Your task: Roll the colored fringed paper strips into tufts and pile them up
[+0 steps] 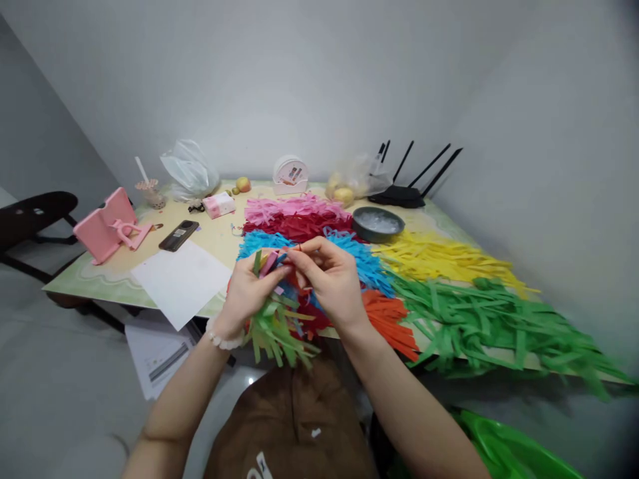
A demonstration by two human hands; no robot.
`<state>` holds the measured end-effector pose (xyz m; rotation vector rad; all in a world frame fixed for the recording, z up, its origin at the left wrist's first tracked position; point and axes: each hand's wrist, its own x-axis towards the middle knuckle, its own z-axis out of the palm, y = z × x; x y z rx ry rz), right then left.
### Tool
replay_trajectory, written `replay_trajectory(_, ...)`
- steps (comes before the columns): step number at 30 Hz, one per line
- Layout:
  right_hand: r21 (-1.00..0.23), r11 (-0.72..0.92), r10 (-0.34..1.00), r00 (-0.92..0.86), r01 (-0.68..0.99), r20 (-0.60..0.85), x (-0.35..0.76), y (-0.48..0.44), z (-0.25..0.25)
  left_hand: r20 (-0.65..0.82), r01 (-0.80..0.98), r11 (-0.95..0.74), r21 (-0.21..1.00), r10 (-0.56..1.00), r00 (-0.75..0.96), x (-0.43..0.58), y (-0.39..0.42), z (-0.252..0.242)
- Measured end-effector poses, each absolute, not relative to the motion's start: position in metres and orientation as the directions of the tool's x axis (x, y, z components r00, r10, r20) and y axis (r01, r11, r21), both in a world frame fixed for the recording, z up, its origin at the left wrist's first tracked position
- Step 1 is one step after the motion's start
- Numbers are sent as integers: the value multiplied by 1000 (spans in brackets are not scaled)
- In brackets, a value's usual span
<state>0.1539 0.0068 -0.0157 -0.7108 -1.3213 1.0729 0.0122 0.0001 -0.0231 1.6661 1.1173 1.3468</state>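
Observation:
My left hand (pixel 254 286), with a pale beaded bracelet at the wrist, is closed around a bunch of coloured paper strips (pixel 277 329). Green and yellow-green ends hang below it, while pink, blue and yellow bits poke out on top. Close beside it, my right hand (pixel 327 276) pinches at the top of the bunch with thumb and forefinger. A thin dark piece shows at those fingertips, too small to name. Around the hands lie fringed strips in pink (pixel 294 207), dark red (pixel 294 227), blue (pixel 367 266) and orange (pixel 389 319).
Yellow strips (pixel 444 256) and green strips (pixel 489 319) spread to the right, some over the table edge. A dark bowl (pixel 378 225) and a black router (pixel 399 194) stand behind. Leftward are white paper (pixel 182 283), a phone (pixel 178 235) and a pink stand (pixel 110 226).

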Motion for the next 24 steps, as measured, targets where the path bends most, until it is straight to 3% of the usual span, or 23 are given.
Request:
replay_trajectory(5,-914,363,925,-45,-184,376,160,0,-19,252,48,-256,966,965,73,17,0,-27)
replay_trajectory(10,-887,431,900,-3,169,436,178,-7,-25,117,-151,-115,982,993,8,11,2,-40)
replay_trajectory(13,-829,482,872,-69,285,484,183,-14,-29,44,-218,-35,975,998,40,10,-1,-44)
replay_trajectory(24,-793,486,868,-91,369,489,183,-14,-35,73,-181,-54,982,992,102,14,-5,-44)
